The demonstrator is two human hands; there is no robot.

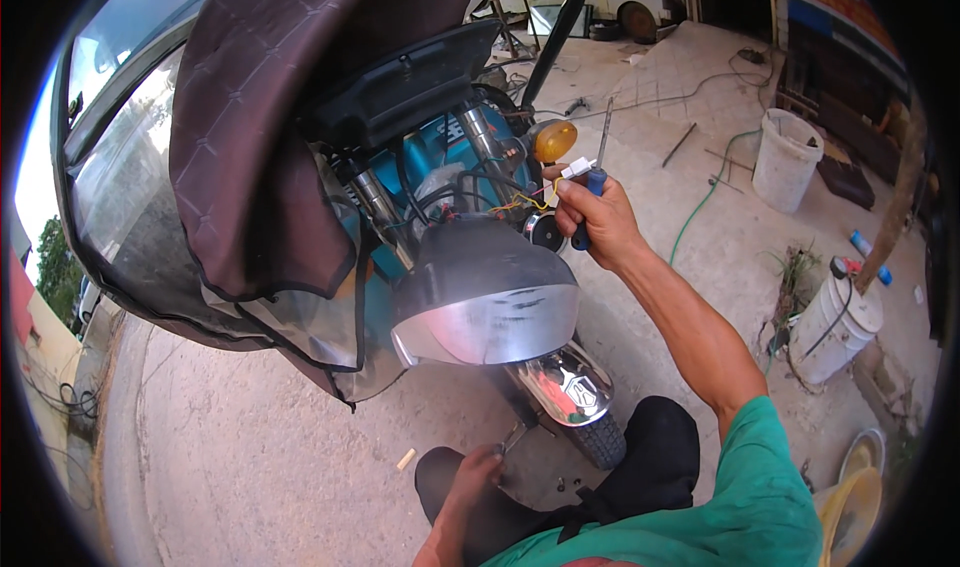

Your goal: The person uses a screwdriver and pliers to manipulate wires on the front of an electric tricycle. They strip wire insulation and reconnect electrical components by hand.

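My right hand [598, 215] is closed round a screwdriver [596, 181] with a blue handle, its long shaft pointing up and away. Thumb and fingertips of that hand are also at a white plug connector [577, 168] with thin coloured wires [538, 203]. These wires run to the front of a blue three-wheeled vehicle, behind its headlight housing [487, 292]. Down by my left knee, my left hand [481, 470] is closed; a thin, greyish metal piece [514, 435] shows at its fingertips, too small to name.
An orange turn signal [553, 141] and a round black horn-like part [544, 231] flank the wiring. A dark quilted cover [250, 137] hangs at left. Below are the chrome mudguard [566, 382] and tyre [598, 441]. White buckets [787, 162] and a green hose [694, 212] are at right.
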